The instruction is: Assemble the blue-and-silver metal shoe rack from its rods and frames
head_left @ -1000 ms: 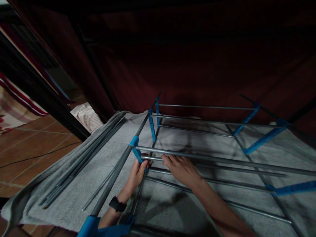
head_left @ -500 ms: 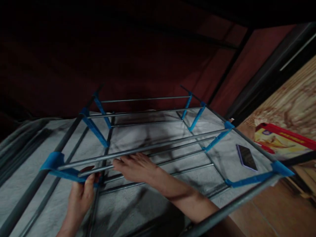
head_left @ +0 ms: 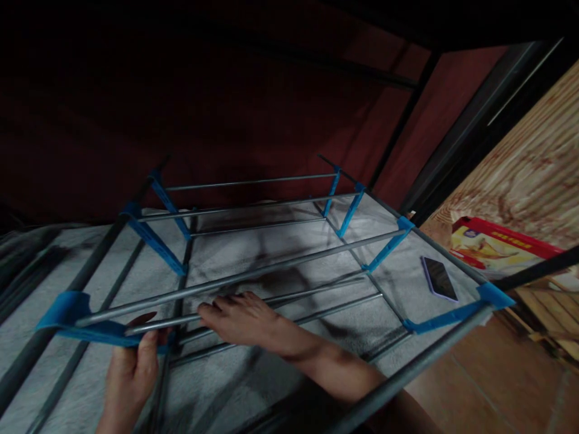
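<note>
A rack of grey metal tubes joined by blue plastic connectors lies on a pale cloth (head_left: 289, 247). My left hand (head_left: 133, 367) is closed at the near-left connector (head_left: 102, 333), its thumb in front and a finger behind, pinching it with the end of a loose metal tube (head_left: 178, 322). My right hand (head_left: 239, 316) wraps over that same tube farther along. Its far end lies near the right-hand connector (head_left: 388, 250), slightly below it and apart. Another tube (head_left: 253, 274) runs above both hands, fixed between the two connectors.
A phone (head_left: 438, 278) lies on the cloth at the right. Beyond it are a red and yellow box (head_left: 497, 244) and a wooden crate (head_left: 549, 310). Dark loose tubes (head_left: 29, 265) lie at the far left. A dark red wall (head_left: 226, 114) rises behind.
The view has shifted, so everything sits farther left in the picture. The loose tube's far end has swung lower, nearer the tubes beneath. Both hands keep their grip.
</note>
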